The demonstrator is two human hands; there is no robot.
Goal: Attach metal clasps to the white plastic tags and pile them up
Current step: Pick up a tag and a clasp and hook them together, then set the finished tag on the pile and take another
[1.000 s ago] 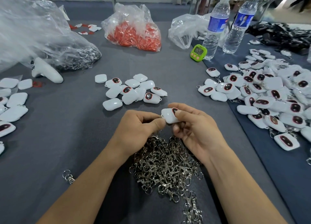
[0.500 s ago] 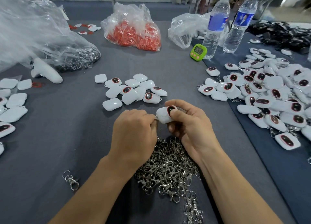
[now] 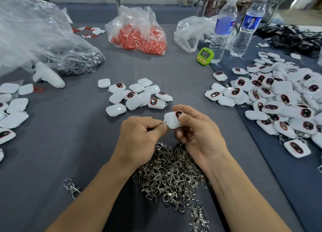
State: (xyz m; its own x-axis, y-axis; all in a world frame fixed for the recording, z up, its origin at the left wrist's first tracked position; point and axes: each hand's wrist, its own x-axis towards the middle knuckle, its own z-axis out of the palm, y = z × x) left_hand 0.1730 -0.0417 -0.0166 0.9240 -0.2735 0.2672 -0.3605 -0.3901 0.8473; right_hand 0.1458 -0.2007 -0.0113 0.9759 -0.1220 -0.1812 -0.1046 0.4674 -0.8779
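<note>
**Both hands closed on one white tag**

The grey bench (image 3: 69, 144) carries a wide heap of tags (image 3: 278, 101) well to the right of the hands. A pile of metal clasps (image 3: 170, 176) lies under the wrists, and a small cluster of tags (image 3: 135, 96) sits just beyond the fingers. The right hand (image 3: 196, 134) curls round a white tag (image 3: 171, 121), thumb on its dark face, holding it between the two hands. The left hand (image 3: 139, 137), fingers curled, pinches a clasp ring (image 3: 164, 122) at the tag's left corner, mostly hidden

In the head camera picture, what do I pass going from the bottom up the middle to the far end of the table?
Clasp pile → held tag → loose tags → red bag.
</note>
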